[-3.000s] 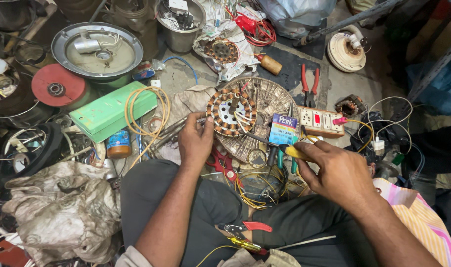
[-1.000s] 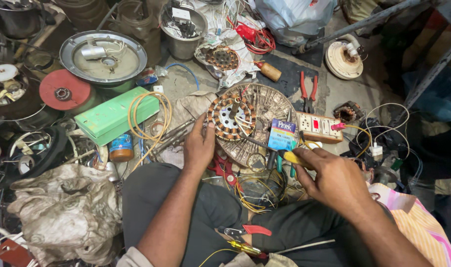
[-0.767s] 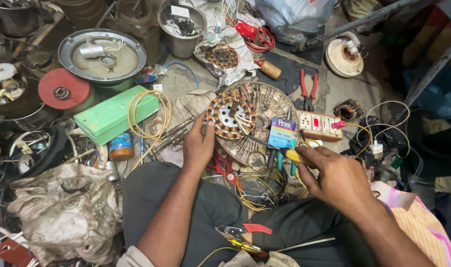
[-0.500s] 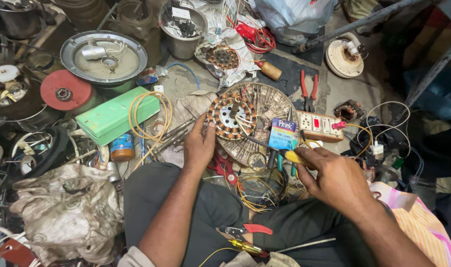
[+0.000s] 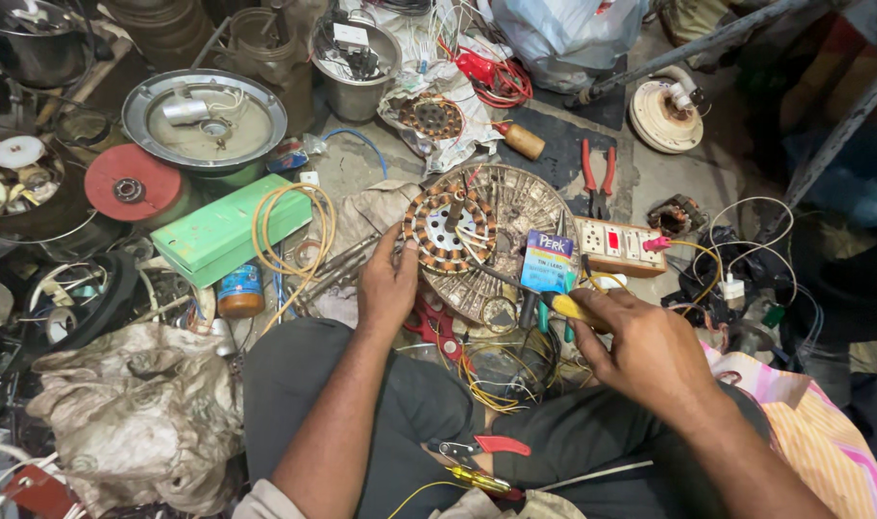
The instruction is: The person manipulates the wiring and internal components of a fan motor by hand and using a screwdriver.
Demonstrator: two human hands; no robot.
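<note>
Pliers [image 5: 481, 447] lay on the lap. Beyond them, the right hand [image 5: 640, 346] gripped a yellow-handled screwdriver [image 5: 554, 306], tip towards the copper-wound stator [image 5: 450, 229], which the left hand [image 5: 388, 284] steadied with spread fingers on the round metal cover [image 5: 525, 216].

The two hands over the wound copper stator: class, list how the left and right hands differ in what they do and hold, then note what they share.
The left hand is bare of tools, its fingers resting on the copper-wound stator; the right hand grips a yellow-handled tool. The left hand lies at the stator's edge; the right hand stays off to the side, only its tool's shaft reaching in. Both are bare and near the round metal cover.
</note>
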